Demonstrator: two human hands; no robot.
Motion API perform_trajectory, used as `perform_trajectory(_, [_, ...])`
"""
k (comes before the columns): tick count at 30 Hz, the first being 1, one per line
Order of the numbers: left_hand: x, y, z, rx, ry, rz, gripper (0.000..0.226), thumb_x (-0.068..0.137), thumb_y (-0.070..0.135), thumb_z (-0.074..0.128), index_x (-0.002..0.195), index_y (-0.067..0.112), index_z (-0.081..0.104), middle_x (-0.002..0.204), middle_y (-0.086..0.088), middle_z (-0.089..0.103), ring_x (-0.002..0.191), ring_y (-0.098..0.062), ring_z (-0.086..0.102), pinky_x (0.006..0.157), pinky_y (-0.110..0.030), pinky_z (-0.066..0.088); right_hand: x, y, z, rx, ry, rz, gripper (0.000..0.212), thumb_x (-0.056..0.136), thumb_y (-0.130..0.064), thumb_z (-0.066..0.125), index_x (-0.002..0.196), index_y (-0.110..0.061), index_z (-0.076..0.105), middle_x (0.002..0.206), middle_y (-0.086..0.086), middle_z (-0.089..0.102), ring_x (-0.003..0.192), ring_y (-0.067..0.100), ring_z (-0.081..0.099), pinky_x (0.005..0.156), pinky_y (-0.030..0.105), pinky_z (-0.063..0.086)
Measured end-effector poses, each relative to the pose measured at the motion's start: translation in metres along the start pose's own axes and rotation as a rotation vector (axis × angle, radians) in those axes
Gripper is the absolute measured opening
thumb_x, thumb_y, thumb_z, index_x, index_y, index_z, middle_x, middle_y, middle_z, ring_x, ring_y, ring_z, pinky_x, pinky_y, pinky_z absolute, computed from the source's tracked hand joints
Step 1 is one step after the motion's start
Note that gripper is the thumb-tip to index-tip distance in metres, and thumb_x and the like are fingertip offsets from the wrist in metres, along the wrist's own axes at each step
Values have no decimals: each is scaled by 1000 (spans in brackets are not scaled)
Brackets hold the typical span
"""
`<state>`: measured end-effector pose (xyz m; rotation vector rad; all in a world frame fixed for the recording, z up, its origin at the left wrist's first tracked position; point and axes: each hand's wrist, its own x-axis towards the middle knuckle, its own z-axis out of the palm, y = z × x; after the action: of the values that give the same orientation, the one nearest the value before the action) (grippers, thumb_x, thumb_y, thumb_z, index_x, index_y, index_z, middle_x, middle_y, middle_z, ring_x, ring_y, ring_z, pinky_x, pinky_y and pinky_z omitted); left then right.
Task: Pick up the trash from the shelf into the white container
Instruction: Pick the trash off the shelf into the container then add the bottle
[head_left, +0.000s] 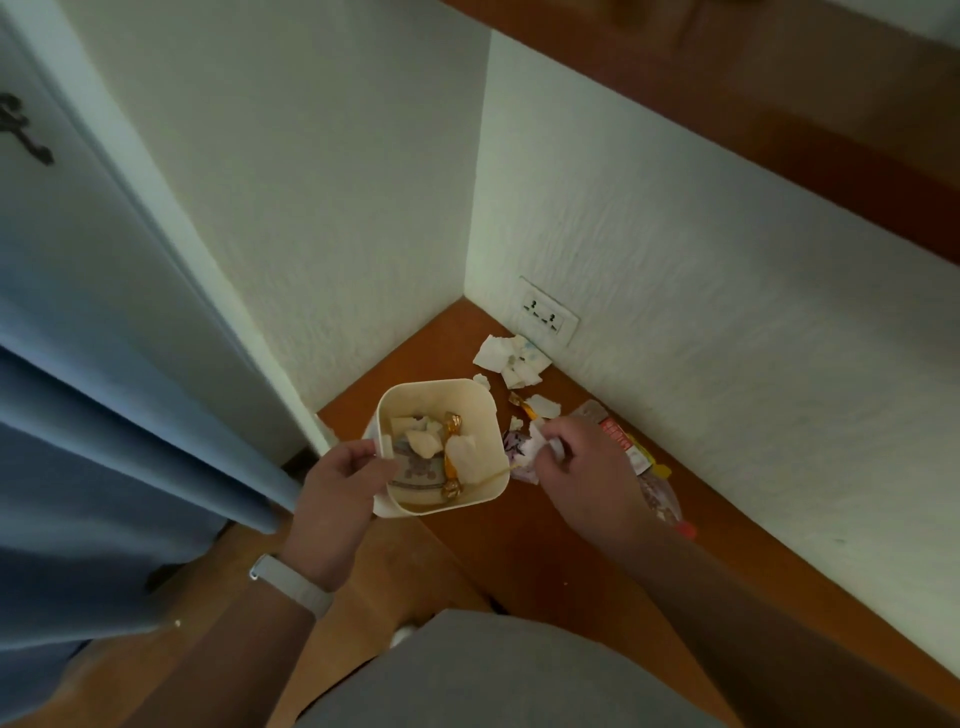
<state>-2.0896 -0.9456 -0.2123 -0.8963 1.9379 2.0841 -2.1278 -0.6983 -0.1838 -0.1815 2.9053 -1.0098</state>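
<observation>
White container (395, 410), part full, sits gripped at its rim in your left hand (340, 486) beside the shelf (571, 519); your right hand (584, 470) pinches a crumpled wrapper (522, 452), so lift it clear over the rim before letting go.

Left hand (340, 480) gripping near-left rim of square cream plastic container (440, 446), half filled with crumpled paper and gold foil wrappers. Right hand (582, 467) pinched on crumpled white-and-purple wrapper (522, 453) just beside container's right wall. Torn white tissue scraps (511, 360) near brown wooden shelf's (519, 525) back corner, below white wall socket (548, 317).
</observation>
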Motion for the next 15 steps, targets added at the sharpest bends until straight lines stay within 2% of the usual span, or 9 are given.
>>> perform_trajectory(5, [-10,2,1,-9,3,23,19,93,10,68,112,9,69,102,-13,77,95,-31,75,85,-46,61,-5,-34,-3,-119,3,-276,21,93,-20,56,110,-14,65,96,-8,54,87,9,51,70,24,42])
perform_trajectory(9, [-15,0,-3,7,-7,43,19,93,11,68,112,12,69,104,-12,77,96,-29,75,84,-41,60,-6,-37,11,-271,-67,-462,22,92,-21,54,109,-16,67,97,-2,61,88,12,51,72,25,42])
perform_trajectory(12, [-18,0,-6,1,-5,48,16,94,12,67,110,13,69,101,-10,77,92,-25,76,76,-34,59,-10,-32,19,-316,-149,-511,23,92,-24,50,109,-19,65,97,-4,59,89,13,50,76,32,47])
perform_trajectory(15, [-17,-2,-10,-2,9,39,17,94,12,68,110,12,69,101,-10,77,92,-26,75,75,-33,58,-14,-24,22,-286,-208,-505,28,91,-28,54,117,-21,63,108,-5,58,101,11,49,85,29,44])
